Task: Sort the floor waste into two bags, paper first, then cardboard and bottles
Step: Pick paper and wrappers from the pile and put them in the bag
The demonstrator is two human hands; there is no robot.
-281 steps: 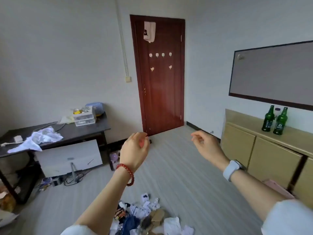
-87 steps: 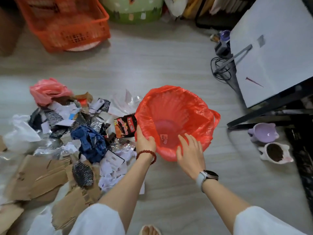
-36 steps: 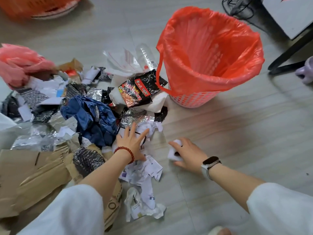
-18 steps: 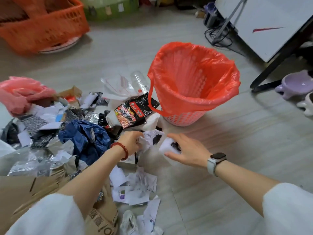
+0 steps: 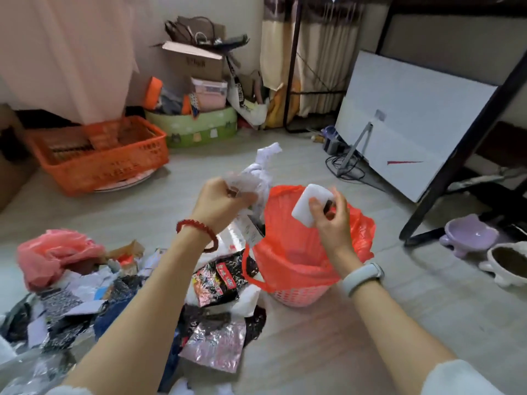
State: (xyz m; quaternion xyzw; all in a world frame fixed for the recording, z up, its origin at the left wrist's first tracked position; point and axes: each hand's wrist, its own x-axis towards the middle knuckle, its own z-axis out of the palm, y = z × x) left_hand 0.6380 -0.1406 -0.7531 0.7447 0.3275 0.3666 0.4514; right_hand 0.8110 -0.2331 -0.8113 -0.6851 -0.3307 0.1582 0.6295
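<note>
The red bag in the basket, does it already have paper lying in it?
No, the inside of the red bag shows only bare red plastic, and the crumpled paper is held above its rim in the left hand.

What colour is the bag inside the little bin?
The bag lining the bin is bright orange-red; the head view shows it best.

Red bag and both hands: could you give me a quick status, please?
Left hand grips crumpled paper. Right hand holds a white piece over the red bag. Nothing in the way.
</note>
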